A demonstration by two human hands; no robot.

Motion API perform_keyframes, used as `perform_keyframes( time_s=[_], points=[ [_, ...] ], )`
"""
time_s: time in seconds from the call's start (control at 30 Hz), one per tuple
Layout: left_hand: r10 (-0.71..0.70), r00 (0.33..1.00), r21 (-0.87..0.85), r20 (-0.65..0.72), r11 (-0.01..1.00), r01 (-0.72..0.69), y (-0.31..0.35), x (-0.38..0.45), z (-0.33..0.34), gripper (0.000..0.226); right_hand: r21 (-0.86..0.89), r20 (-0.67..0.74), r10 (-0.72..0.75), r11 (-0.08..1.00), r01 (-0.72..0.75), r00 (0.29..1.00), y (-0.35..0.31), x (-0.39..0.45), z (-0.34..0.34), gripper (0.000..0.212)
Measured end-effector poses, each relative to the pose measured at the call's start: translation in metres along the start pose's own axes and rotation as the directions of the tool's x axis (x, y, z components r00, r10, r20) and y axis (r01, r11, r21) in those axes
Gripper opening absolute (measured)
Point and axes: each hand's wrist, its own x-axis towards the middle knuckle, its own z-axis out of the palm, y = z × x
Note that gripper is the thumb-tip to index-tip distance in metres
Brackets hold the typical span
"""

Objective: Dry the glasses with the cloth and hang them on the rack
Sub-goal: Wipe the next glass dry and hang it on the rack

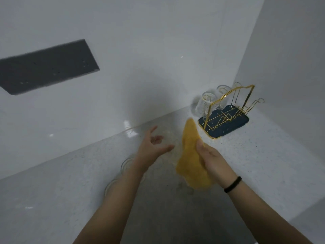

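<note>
My left hand (152,144) grips a clear glass (170,138) above the counter; the glass is faint and blurred between thumb and fingers. Just to its right, my right hand (209,156) pinches a yellow cloth (190,155) that hangs down and flares upward. A gold wire rack (233,103) on a dark blue tray (232,126) stands in the back right corner. Two clear glasses (204,105) (222,97) hang upside down on its left pegs. Two more glasses (127,164) (110,187) stand on the counter, partly hidden by my left forearm.
The speckled white counter (263,164) meets white walls at the back and right. A dark grey rectangular panel (47,67) is set in the back wall at the left. The rack's right-hand pegs (260,101) carry nothing.
</note>
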Motion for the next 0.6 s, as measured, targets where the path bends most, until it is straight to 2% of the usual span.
perform_keyframes(
  time_s=[0.07,0.1,0.17,0.23,0.33,0.4,0.43,0.5,0.53,0.6],
  points=[
    [0.033,0.999,-0.192,-0.010,0.981,-0.034,0.019,-0.013,0.012,0.103,-0.016,-0.039,-0.119,0.993,0.119,0.992,-0.008,-0.008,0.001,0.060],
    [0.026,0.999,-0.292,-0.025,0.956,-0.032,0.025,-0.018,0.022,0.103,-0.019,-0.047,-0.156,0.988,0.156,0.987,-0.011,-0.011,-0.001,0.061],
    [-0.008,1.000,-0.472,-0.028,0.882,-0.006,0.036,-0.025,0.042,0.094,0.024,-0.024,-0.232,0.972,0.232,0.972,-0.011,-0.013,0.001,0.079],
    [0.006,1.000,-0.527,-0.025,0.850,-0.018,0.048,-0.036,0.063,0.077,0.087,-0.015,-0.317,0.945,0.317,0.948,-0.007,-0.014,0.001,0.095],
    [0.054,0.998,-0.494,-0.042,0.867,-0.067,0.067,-0.051,0.085,0.056,0.006,-0.112,-0.397,0.916,0.400,0.911,-0.004,-0.015,-0.002,0.090],
    [0.068,0.997,-0.475,-0.040,0.877,-0.079,0.076,-0.057,0.098,0.048,0.038,-0.219,-0.337,0.935,0.353,0.916,-0.012,-0.015,-0.019,0.082],
    [0.085,0.996,-0.462,-0.036,0.882,-0.092,0.078,-0.059,0.104,0.045,0.067,-0.234,-0.267,0.955,0.290,0.935,-0.019,-0.013,-0.031,0.072],
    [0.117,0.992,-0.449,-0.041,0.885,-0.123,0.087,-0.063,0.117,0.039,0.191,-0.169,-0.089,0.974,0.121,0.982,-0.031,-0.007,-0.058,0.054],
    [0.131,0.990,-0.432,-0.059,0.890,-0.143,0.091,-0.064,0.122,0.031,0.255,-0.142,-0.048,0.963,0.083,0.989,-0.034,-0.007,-0.066,0.049],
    [0.139,0.983,-0.411,-0.116,0.895,-0.175,0.102,-0.064,0.126,0.021,0.278,-0.122,-0.111,0.950,0.141,0.986,-0.032,-0.016,-0.066,0.047]
  ],
)
